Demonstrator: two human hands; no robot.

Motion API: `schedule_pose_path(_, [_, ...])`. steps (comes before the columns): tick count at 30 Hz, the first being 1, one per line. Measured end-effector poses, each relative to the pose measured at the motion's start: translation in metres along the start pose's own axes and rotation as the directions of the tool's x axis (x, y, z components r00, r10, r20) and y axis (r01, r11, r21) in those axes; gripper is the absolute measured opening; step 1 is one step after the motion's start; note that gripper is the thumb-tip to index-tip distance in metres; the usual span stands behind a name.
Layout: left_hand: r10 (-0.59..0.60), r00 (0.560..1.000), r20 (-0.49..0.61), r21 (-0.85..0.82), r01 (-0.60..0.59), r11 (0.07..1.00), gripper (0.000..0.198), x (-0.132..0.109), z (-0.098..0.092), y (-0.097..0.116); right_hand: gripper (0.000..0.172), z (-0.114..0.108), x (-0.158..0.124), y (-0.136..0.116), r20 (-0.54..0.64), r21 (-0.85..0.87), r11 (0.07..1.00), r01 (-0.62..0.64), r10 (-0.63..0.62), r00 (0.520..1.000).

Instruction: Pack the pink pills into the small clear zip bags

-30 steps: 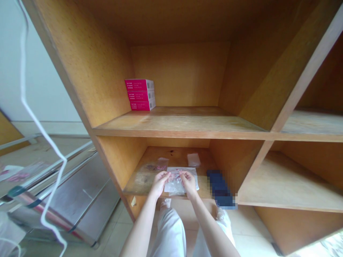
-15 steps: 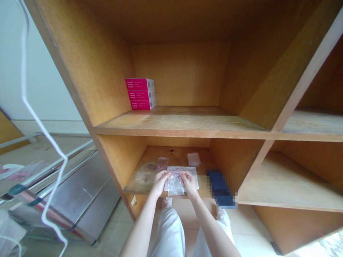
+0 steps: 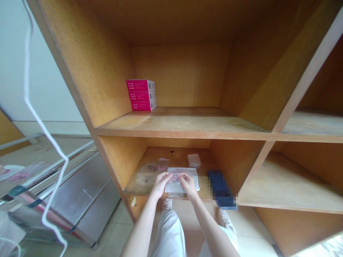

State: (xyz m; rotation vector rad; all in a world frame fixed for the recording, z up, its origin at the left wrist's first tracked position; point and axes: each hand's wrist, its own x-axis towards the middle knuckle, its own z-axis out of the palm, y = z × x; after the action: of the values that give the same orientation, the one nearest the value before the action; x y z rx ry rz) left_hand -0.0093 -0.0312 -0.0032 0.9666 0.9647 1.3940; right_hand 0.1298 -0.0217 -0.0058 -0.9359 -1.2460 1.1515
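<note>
3 pink boxes (image 3: 140, 95), approx 4 clear bags (image 3: 193, 160), 1 dark blurred item (image 3: 220, 185).

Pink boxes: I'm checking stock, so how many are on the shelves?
3, all in one stack at the back left of the upper shelf: top box, middle box, bottom box. More could be hidden behind the stack.
</note>
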Motion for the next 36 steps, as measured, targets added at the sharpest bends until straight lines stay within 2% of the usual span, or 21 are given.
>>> schedule_pose_path(5, [0.021,0.999,0.025,0.093,-0.023,0.995,0.022,-0.001,-0.001,0.001,0.027,-0.001,0.001,0.006,0.017,-0.008,1.000,0.016,-0.016,1.000])
schedule_pose_path(11, [-0.035,0.997,0.070,0.081,0.029,0.996,0.024,-0.003,0.002,0.004,0.024,-0.001,0.003,0.012,0.045,0.012,1.000,0.022,-0.023,0.999])
schedule_pose_path(16, [-0.077,0.995,0.065,0.074,0.073,0.995,0.025,-0.001,0.001,0.003,0.024,-0.001,0.002,0.009,0.078,0.018,0.999,0.027,-0.028,0.997])
schedule_pose_path(26, [-0.091,0.994,0.064,0.100,0.085,0.991,0.025,0.001,-0.001,0.001,0.012,0.001,0.003,0.011,0.119,0.052,0.998,0.035,-0.041,0.992])
schedule_pose_path(33, [-0.084,0.992,0.096,0.125,0.071,0.990,0.025,0.001,-0.002,-0.001,0.010,0.000,0.003,0.012,0.093,0.029,0.999,0.036,-0.038,0.995])
schedule_pose_path(36, [-0.050,0.992,0.120,0.157,0.030,0.987,0.023,0.001,-0.001,-0.001,0.010,0.001,0.002,0.012,0.093,0.020,0.999,0.025,-0.027,0.995])
